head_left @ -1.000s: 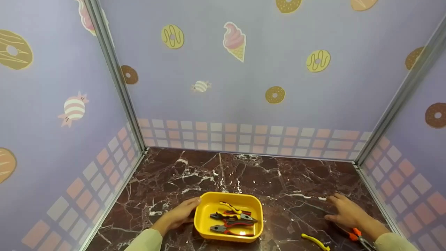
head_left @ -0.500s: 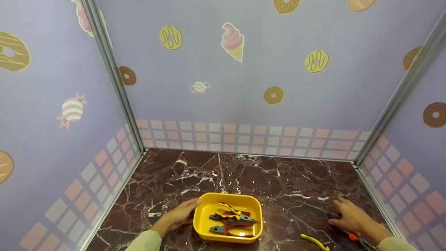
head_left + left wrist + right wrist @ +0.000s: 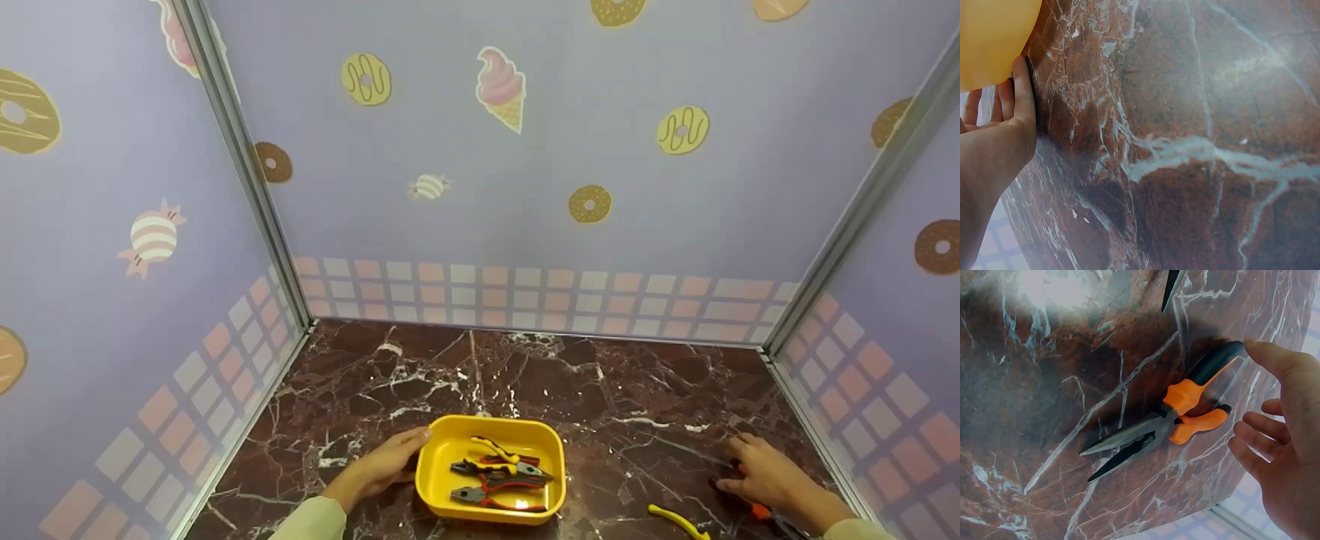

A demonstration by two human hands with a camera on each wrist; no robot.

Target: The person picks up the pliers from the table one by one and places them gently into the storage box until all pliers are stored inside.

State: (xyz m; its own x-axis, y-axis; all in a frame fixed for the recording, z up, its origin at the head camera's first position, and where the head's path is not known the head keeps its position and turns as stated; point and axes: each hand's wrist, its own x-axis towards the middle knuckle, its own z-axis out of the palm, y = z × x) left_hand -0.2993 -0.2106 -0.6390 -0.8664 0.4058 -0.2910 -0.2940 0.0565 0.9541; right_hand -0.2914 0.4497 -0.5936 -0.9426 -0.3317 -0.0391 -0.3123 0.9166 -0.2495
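A yellow bin (image 3: 422, 480) stands on the marble-patterned table, with several pliers (image 3: 499, 480) inside that have red-black and yellow-black handles. My left hand (image 3: 386, 461) rests against the bin's left side; in the left wrist view its fingers touch the yellow wall (image 3: 996, 42). On the right, my right hand (image 3: 769, 472) hovers around the handle end of long-nose pliers (image 3: 1182, 405) with orange and black handles. Its thumb reaches the tip of one handle, and whether it touches cannot be told. The other fingers are loosely bent beside the second handle, apart from it.
A yellow curved handle (image 3: 679, 521) lies at the near edge of the head view, between bin and right hand; the rest is cut off. The dark tip of another tool (image 3: 1172, 289) shows in the right wrist view. Patterned walls (image 3: 540, 292) enclose the table.
My right hand has shifted right and nearer to me, over the handles of the orange-black pliers, which it now covers more. The left hand and the bin stay put.
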